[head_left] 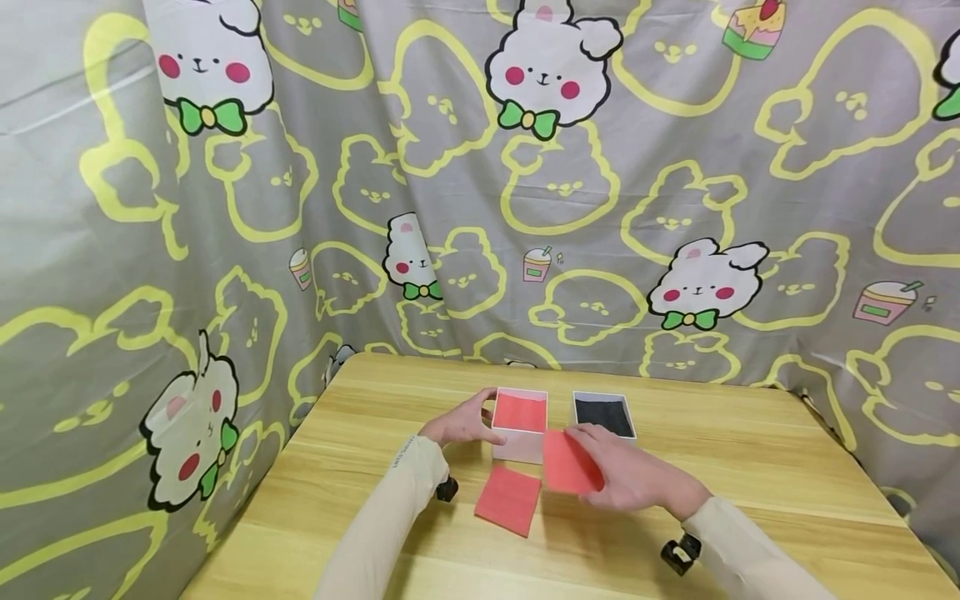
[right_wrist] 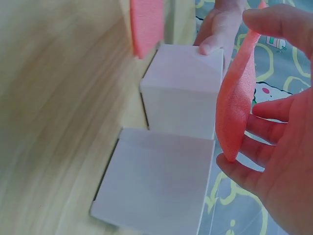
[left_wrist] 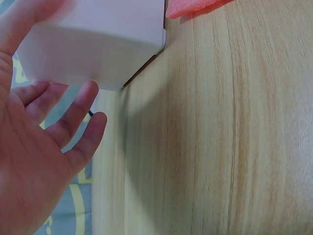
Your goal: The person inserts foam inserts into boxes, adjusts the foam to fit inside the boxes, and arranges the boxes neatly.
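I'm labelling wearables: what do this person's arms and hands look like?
The left sleeve and right sleeve are long and cream; the left bears small dark lettering. A black device shows at each wrist. Left hand and right hand are ungloved.

I see the person's left hand gripping the left side of a white, square, open-topped box with red material inside. The right hand holds 1 thin, square, red sheet; another red sheet lies on the light wood-grain table. Box 2, white with black contents, stands to the right, beyond the right hand.
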Demonstrator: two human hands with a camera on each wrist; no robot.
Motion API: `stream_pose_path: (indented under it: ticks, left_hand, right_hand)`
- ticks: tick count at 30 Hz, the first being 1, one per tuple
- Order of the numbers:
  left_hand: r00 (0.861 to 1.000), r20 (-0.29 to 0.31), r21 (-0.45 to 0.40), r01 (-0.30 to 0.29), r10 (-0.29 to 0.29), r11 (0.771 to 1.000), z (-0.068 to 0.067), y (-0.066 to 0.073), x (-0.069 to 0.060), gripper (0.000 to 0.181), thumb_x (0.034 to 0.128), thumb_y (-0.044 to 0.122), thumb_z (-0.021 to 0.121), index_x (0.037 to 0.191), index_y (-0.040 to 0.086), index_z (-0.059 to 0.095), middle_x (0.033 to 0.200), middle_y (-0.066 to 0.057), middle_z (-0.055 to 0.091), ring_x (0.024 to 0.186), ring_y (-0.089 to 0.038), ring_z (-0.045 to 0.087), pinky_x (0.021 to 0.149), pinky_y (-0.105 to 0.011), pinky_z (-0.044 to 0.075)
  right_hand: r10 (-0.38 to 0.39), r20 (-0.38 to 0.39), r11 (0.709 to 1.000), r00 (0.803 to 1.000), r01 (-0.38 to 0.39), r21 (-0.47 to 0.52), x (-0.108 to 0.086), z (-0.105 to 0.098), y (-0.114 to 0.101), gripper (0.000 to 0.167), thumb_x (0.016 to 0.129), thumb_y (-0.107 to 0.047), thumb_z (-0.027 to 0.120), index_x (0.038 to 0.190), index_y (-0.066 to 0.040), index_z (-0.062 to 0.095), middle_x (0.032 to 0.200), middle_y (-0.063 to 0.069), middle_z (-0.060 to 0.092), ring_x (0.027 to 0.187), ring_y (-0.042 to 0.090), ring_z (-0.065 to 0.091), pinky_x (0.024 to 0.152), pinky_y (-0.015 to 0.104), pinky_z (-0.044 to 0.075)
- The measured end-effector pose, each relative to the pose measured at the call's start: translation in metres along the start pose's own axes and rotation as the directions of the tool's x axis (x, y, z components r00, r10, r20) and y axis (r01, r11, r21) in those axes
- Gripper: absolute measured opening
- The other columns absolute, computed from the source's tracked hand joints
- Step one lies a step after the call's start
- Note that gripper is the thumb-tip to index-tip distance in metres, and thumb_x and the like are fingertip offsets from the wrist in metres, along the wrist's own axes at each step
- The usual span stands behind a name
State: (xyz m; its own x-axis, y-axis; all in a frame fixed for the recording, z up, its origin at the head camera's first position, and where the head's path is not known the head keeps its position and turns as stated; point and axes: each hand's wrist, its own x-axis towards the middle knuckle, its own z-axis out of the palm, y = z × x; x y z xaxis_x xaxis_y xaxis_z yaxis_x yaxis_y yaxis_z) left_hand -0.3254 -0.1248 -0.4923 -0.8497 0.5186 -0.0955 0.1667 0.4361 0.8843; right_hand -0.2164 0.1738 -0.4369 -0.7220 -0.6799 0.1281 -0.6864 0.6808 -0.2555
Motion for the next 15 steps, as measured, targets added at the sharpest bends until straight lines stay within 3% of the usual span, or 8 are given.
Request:
stream_pose_path:
  ticks: [15]
  left_hand:
    - [1.0, 0.006, -0.002, -0.017, 0.017, 1.0, 0.0, 0.001, 0.0, 0.093, 0.0735, 0.015, 0.082, 0.147, 0.013, 0.026, 0.142, -0.007, 0.035, 0.104, -0.018, 0.053, 0.08, -0.032, 0.047]
  right_hand:
    - [-0.024, -0.052, 1.0, 0.998, 0.024, -0.012, 0.026, -0.015, -0.002, 0.081, 0.074, -0.033, 0.073, 0.138, 0.001, 0.038, 0.131, 0.01, 0.045, 0.115, 0.024, 0.044, 0.088, 0.042, 0.047]
